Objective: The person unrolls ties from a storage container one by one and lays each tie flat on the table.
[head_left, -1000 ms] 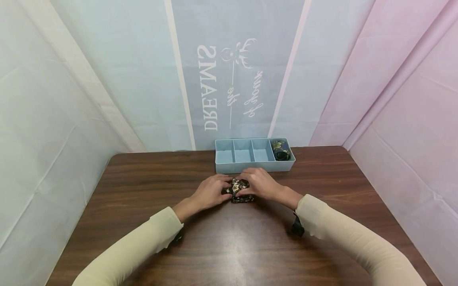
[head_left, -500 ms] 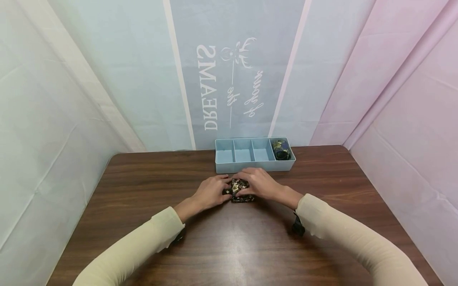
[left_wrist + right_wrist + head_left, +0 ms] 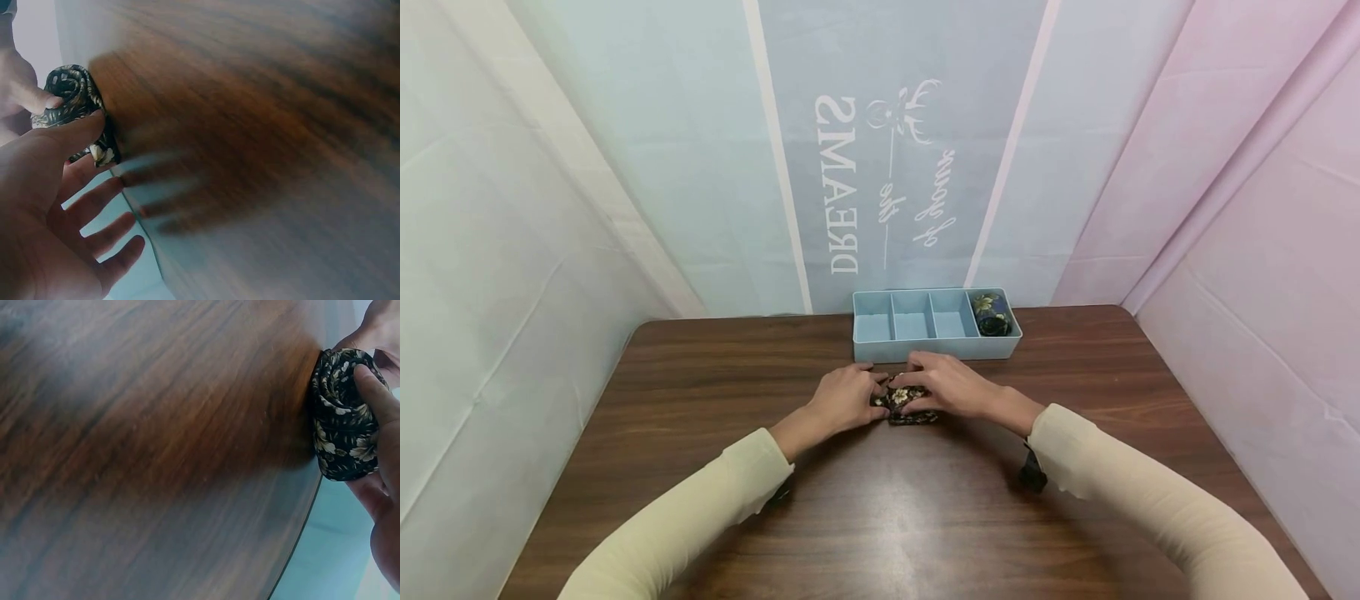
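Observation:
Between the two hands, a black necktie with pale flowers (image 3: 901, 398) lies mostly rolled up on the table. Its spiral end (image 3: 340, 384) faces the right wrist view. My right hand (image 3: 955, 387) grips the roll, thumb on the near side and fingers over the far side. At the roll's left, my left hand (image 3: 846, 398) pinches the short flat end between thumb and index finger. The other left fingers (image 3: 103, 237) are spread and hold nothing. Part of the necktie is hidden under the fingers.
A light blue box (image 3: 932, 348) with several compartments stands just beyond the hands, at the table's back edge. Its rightmost compartment holds a navy floral fabric roll (image 3: 991, 312). Behind the wooden table (image 3: 880, 517) hangs a printed curtain (image 3: 887, 167).
The fingers of my right hand have drawn back a little to the right over the roll. Both hands otherwise stay almost in place, still on the necktie.

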A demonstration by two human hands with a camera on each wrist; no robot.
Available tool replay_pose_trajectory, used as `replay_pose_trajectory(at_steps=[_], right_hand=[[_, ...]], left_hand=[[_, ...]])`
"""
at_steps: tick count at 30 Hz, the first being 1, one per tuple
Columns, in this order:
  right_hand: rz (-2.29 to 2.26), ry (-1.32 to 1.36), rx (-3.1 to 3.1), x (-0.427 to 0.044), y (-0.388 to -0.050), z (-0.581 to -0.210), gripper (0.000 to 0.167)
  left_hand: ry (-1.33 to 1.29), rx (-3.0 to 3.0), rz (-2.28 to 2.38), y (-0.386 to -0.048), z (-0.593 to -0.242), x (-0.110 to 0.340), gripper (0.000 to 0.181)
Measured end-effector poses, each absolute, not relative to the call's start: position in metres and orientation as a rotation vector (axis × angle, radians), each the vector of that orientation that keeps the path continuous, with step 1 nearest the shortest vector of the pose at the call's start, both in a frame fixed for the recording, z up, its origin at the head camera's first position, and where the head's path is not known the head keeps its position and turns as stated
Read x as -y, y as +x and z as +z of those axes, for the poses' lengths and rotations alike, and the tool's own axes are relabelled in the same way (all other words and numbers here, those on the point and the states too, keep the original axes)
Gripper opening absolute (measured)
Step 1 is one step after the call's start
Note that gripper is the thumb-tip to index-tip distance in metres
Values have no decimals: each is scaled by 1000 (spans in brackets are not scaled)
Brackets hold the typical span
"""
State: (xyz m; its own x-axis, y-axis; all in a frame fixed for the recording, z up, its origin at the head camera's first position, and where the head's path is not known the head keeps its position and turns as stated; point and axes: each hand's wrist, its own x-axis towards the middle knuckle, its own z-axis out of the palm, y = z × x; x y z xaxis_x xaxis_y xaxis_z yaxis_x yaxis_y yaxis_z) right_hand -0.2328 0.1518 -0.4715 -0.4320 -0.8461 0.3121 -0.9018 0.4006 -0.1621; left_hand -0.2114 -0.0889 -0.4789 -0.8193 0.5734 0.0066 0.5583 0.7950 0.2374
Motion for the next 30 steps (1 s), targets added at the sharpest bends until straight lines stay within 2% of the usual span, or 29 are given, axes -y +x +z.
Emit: replay_pose_trajectory(at_steps=[11,19,30], right_hand=[[527,1626,2480,-158,-236,-472,41],[748,1532,2488,-171,-237,-478,41],[771,1518,2547,-178,-234,-479,48]], left_hand=[[824,-2931,331,-210,-475,84,30],[784,-2919,355,-211,-476,86,31],[786,-2909,384,-207,-476,86,36]])
